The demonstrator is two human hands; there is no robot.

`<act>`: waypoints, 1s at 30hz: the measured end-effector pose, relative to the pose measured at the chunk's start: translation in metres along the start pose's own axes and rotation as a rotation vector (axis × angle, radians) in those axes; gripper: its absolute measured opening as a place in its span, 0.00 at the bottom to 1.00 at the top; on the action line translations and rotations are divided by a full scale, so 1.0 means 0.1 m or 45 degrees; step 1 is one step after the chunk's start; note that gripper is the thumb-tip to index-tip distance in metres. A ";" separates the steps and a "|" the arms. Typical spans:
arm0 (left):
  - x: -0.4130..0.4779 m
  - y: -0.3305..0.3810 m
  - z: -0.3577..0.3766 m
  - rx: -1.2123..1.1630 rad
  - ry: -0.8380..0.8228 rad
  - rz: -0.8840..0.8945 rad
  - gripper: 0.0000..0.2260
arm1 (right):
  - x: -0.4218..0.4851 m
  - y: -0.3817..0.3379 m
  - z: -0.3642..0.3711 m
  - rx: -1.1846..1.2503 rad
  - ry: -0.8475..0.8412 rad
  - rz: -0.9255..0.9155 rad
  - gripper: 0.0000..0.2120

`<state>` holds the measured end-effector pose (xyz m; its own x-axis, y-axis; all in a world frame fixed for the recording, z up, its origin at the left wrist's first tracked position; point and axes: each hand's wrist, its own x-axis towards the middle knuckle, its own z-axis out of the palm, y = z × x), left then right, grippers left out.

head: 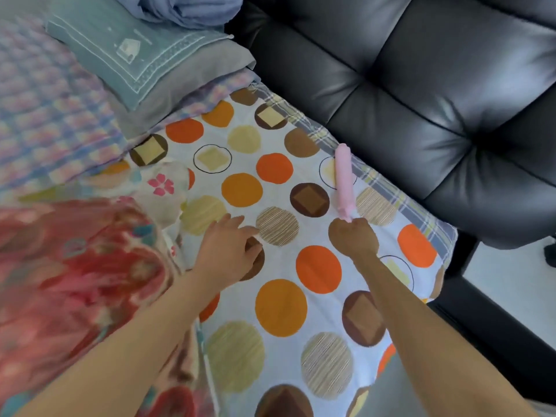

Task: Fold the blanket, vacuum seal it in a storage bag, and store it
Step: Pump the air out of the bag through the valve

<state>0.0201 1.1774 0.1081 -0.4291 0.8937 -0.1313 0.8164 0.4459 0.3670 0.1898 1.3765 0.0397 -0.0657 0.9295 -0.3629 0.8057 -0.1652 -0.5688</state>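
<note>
While the right grip (353,237) curls round the near end of one pink tube (343,179), the left grip (228,251) lies spread on the dotted bedsheet (319,269). One red floral blanket (75,266), blurred and cut off at the left edge, lies beside the left forearm. One black sofa (421,100) borders the bed's right edge.

There is one view only, from the person's head, looking steeply down and forward at the bed (301,182), close above both forearms.
</note>
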 end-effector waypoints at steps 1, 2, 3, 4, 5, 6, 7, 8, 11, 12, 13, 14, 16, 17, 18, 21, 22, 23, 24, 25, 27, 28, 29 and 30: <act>0.16 0.02 0.08 -0.013 0.009 0.000 0.17 | 0.18 -0.01 0.07 -0.042 0.062 -0.018 0.17; 0.30 0.03 0.15 -0.022 0.016 0.004 0.17 | 0.32 -0.02 0.13 -0.103 0.093 -0.065 0.19; 0.43 0.02 0.24 -0.030 0.039 0.014 0.17 | 0.47 -0.04 0.19 -0.148 0.146 -0.116 0.21; 0.53 0.00 0.34 -0.030 0.051 0.013 0.16 | 0.65 -0.03 0.26 -0.195 0.179 -0.148 0.21; 0.60 -0.02 0.43 -0.021 0.050 0.010 0.15 | 0.82 -0.06 0.31 -0.220 0.206 -0.179 0.22; 0.64 -0.05 0.50 -0.015 0.052 0.018 0.13 | 0.95 -0.08 0.35 -0.252 0.207 -0.180 0.22; 0.66 -0.09 0.58 -0.019 0.053 0.037 0.11 | 1.07 -0.08 0.39 -0.284 0.206 -0.170 0.24; 0.67 -0.13 0.64 -0.028 0.056 0.055 0.09 | 1.15 -0.09 0.42 -0.320 0.198 -0.148 0.26; 0.61 -0.20 0.68 0.012 0.016 0.061 0.06 | 1.22 -0.12 0.57 -0.267 0.192 -0.119 0.26; 0.59 -0.20 0.63 0.011 0.023 0.037 0.06 | 1.15 -0.12 0.61 -0.191 0.173 -0.108 0.25; 0.56 -0.20 0.58 -0.017 0.035 0.007 0.07 | 1.05 -0.11 0.63 -0.107 0.150 -0.114 0.24; 0.54 -0.21 0.53 -0.038 0.059 -0.012 0.08 | 0.92 -0.12 0.64 -0.037 0.121 -0.129 0.23; 0.48 -0.22 0.37 -0.061 0.066 -0.023 0.10 | 0.60 -0.16 0.60 0.048 0.052 -0.196 0.22; 0.44 -0.22 0.27 -0.074 0.056 -0.032 0.10 | 0.44 -0.19 0.58 0.082 0.007 -0.212 0.22; 0.38 -0.22 0.16 -0.085 0.069 -0.031 0.10 | 0.26 -0.21 0.56 0.117 -0.046 -0.210 0.22; 0.09 -0.25 -0.17 -0.098 0.157 -0.009 0.08 | -0.32 -0.31 0.47 0.186 -0.221 -0.239 0.21; -0.04 -0.27 -0.28 -0.112 0.160 -0.002 0.08 | -0.51 -0.35 0.43 0.203 -0.280 -0.251 0.21; -0.18 -0.29 -0.38 -0.129 0.140 0.006 0.08 | -0.71 -0.40 0.39 0.221 -0.334 -0.269 0.22; -0.32 -0.33 -0.46 -0.143 0.119 0.014 0.08 | -0.90 -0.46 0.33 0.228 -0.385 -0.291 0.22; -0.47 -0.38 -0.53 -0.146 0.105 0.019 0.08 | -1.08 -0.51 0.28 0.234 -0.428 -0.315 0.22; -0.80 -0.45 -0.63 -0.125 0.080 0.019 0.10 | -1.45 -0.56 0.18 0.235 -0.480 -0.362 0.25; -0.98 -0.48 -0.67 -0.115 0.072 0.011 0.13 | -1.64 -0.55 0.12 0.233 -0.496 -0.377 0.26; -1.18 -0.51 -0.70 -0.121 0.079 0.002 0.15 | -1.83 -0.53 0.07 0.235 -0.512 -0.385 0.27; -1.39 -0.54 -0.73 -0.136 0.095 -0.008 0.16 | -2.02 -0.49 0.02 0.231 -0.533 -0.389 0.27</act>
<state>0.0079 1.0252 0.1740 -0.4648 0.8829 -0.0667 0.7696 0.4401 0.4626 0.1629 1.1962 0.1393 -0.5392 0.7396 -0.4029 0.6013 0.0032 -0.7990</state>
